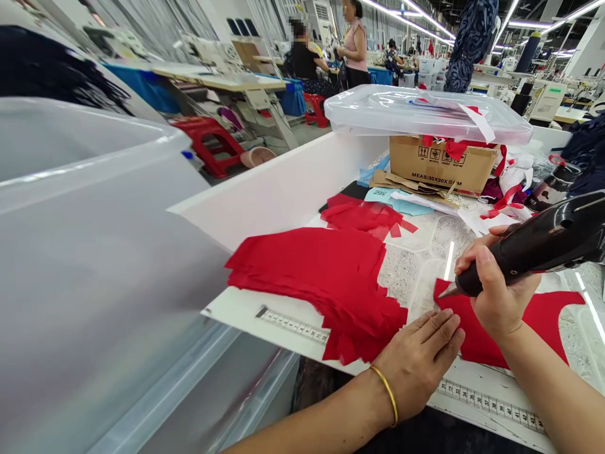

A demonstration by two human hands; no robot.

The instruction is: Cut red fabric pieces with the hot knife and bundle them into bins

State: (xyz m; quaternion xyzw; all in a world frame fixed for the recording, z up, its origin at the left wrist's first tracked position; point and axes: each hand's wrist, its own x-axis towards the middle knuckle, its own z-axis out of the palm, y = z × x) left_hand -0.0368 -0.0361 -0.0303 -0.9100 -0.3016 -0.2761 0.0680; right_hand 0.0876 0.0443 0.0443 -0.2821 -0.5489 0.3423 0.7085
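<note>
My right hand (501,296) is wrapped round a black handheld tool (558,236) with a pointed metal tip. The tip touches, or sits just above, the left corner of a red fabric piece (541,325) that lies flat on the table. My left hand (420,356) rests with its fingers stretched out at the near left edge of that piece. A gold bangle circles my left wrist. To the left is a stack of red fabric pieces (307,265), its layers uneven at the edge. Part of the red piece is hidden under my right hand and forearm.
Tape measures (491,403) run along the table's front edge. Red scraps (362,215) lie behind the stack. Farther back, a cardboard box (439,165) stands under a clear plastic lid (425,113). Large plastic bins (94,252) fill the left. Other people sit and stand in the background.
</note>
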